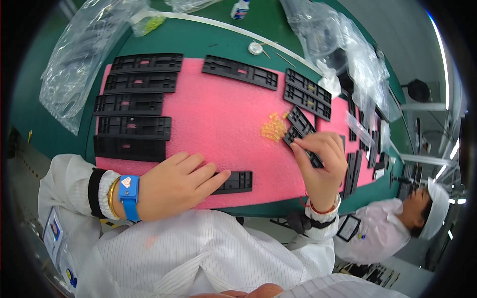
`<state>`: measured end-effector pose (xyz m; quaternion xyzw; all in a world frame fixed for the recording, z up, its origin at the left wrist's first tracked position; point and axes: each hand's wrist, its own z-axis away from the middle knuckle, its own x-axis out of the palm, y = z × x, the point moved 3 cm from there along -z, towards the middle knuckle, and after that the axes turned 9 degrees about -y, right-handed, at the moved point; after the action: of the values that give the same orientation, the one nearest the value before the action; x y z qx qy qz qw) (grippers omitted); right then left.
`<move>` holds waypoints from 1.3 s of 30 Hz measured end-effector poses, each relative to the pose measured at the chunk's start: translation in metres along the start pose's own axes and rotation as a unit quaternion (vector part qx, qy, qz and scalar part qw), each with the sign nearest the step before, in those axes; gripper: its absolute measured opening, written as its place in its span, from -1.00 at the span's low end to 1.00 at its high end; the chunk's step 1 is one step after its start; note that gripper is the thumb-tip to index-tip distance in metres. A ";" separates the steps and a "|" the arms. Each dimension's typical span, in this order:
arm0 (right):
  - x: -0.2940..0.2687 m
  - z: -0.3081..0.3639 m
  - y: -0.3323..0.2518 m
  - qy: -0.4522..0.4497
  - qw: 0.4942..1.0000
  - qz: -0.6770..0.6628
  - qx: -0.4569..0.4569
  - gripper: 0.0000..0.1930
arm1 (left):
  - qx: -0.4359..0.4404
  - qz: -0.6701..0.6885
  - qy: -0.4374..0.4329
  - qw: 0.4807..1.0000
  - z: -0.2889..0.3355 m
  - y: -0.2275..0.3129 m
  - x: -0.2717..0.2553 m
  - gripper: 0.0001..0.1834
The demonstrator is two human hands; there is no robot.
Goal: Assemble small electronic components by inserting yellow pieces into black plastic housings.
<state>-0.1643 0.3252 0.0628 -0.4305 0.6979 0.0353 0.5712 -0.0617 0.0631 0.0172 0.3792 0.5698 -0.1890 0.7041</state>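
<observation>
My left hand [179, 185] lies flat on a black plastic frame part [237, 182] at the near edge of the pink foam mat [218, 109], fingers spread over its left end. My right hand [322, 161] pinches another black frame part [300, 130] lying tilted on the mat, fingertips on its near end. A small pile of yellow bits [274, 127] sits just left of that part. A blue wrist strap and a gold bangle circle my left wrist.
Five black frames [134, 102] lie stacked in a column at the mat's left, more [239, 71] along the far edge and right [308, 94]. Clear plastic bags [82, 54] sit far left and far right. A small bottle [240, 8] and white cap [255, 47] lie on the green table. Another person [397, 218] works at right.
</observation>
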 end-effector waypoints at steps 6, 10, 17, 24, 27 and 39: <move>0.029 -0.003 0.000 -0.084 0.990 0.113 -0.012 -0.76 | -0.006 0.080 0.019 0.997 0.002 -0.008 -0.004 -0.12; 0.046 -0.004 0.002 -0.099 0.979 0.176 -0.011 -0.69 | -0.024 0.082 -0.007 0.996 0.017 0.001 0.003 -0.07; 0.055 -0.005 0.007 -0.094 0.980 0.174 -0.015 -0.69 | -0.006 0.070 0.001 0.998 0.018 -0.002 0.008 -0.06; 0.061 -0.002 0.009 -0.079 0.986 0.143 -0.007 -0.72 | -0.001 0.081 -0.006 0.997 0.004 -0.010 0.008 0.00; 0.062 -0.002 0.008 -0.077 0.986 0.150 -0.002 -0.74 | 0.003 0.113 0.013 0.994 0.002 -0.017 0.008 0.03; 0.060 -0.005 0.000 -0.066 0.995 0.073 -0.021 -0.75 | -0.020 0.159 0.098 0.982 0.001 -0.024 0.021 -0.14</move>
<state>-0.1665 0.2889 0.0153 -0.3870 0.6874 0.1195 0.6028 -0.0723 0.0501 -0.0103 0.4674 0.5725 -0.0252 0.6731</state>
